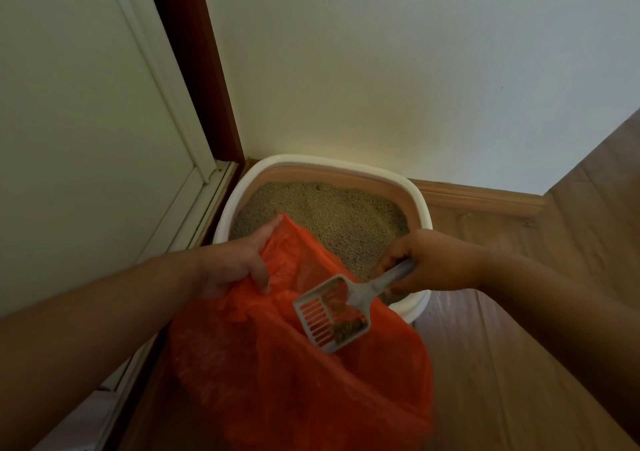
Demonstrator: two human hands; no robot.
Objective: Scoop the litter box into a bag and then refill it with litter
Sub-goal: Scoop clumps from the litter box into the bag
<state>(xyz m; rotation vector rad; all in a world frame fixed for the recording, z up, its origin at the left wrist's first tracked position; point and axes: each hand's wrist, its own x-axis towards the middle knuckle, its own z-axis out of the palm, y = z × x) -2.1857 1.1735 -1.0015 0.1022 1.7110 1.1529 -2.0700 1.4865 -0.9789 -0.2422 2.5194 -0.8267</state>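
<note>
One loaded scoop (332, 315) is gripped by the right hand (429, 260) over the orange bag (277, 364), pinched open by the left hand (235, 263) at the litter box (419, 205) near edge; best tipped slowly, deep inside.

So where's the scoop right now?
In the head view, the scoop is lower centre, its handle gripped by the right hand, its slotted head over the orange bag, just before the litter box.

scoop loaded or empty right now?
Loaded: clumps sit in the scoop, held by the right hand over the orange bag.
</note>
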